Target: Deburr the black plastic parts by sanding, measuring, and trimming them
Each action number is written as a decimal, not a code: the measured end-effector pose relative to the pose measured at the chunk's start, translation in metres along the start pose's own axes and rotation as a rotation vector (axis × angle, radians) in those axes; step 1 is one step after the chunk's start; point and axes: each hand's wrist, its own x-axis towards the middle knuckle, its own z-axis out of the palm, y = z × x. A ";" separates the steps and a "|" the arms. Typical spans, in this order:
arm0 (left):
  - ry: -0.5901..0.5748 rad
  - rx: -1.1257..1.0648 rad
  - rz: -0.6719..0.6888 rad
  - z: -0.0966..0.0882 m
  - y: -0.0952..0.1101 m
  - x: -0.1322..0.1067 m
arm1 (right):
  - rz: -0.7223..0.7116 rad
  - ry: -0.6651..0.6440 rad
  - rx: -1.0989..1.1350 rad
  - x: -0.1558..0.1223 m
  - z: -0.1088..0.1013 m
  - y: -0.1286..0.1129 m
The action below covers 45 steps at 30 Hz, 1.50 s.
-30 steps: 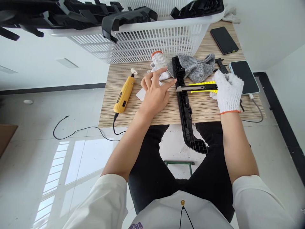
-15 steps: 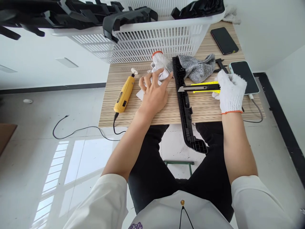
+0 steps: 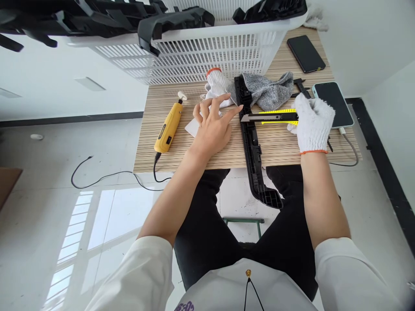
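Note:
My right hand [image 3: 314, 121], in a white knitted glove, is closed around a yellow and black utility knife [image 3: 279, 117]. Its bare blade points left and lies over a long black plastic part [image 3: 252, 151]. That part stretches from the grey cloth down past the table's front edge, its wide end above my lap. My left hand [image 3: 214, 125] is bare, fingers spread, with the thumb tip at the left edge of the black part near the blade; whether it touches is unclear. Beneath its fingers are a white glove [image 3: 218, 84] and a white piece of paper or cloth [image 3: 192, 128].
A yellow rotary tool [image 3: 168, 127] with a cord lies at the table's left. Behind stands a white basket [image 3: 207, 54] holding black plastic parts. At right are a grey cloth [image 3: 270, 91], a black caliper [image 3: 301, 87], a charging phone [image 3: 333, 103] and another phone [image 3: 305, 53].
My left hand has moved slightly right, bringing its thumb to the black part. The knife blade has shifted a little left and turned slightly in my right hand.

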 end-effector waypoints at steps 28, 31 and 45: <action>-0.005 -0.036 0.016 -0.001 -0.002 0.000 | -0.030 0.029 -0.073 -0.003 -0.002 -0.006; -0.009 -0.044 0.017 -0.002 -0.002 0.000 | -0.030 0.019 -0.064 -0.002 -0.002 -0.005; -0.037 -0.015 0.065 -0.004 0.000 -0.001 | -0.070 0.253 -0.111 0.003 -0.002 -0.003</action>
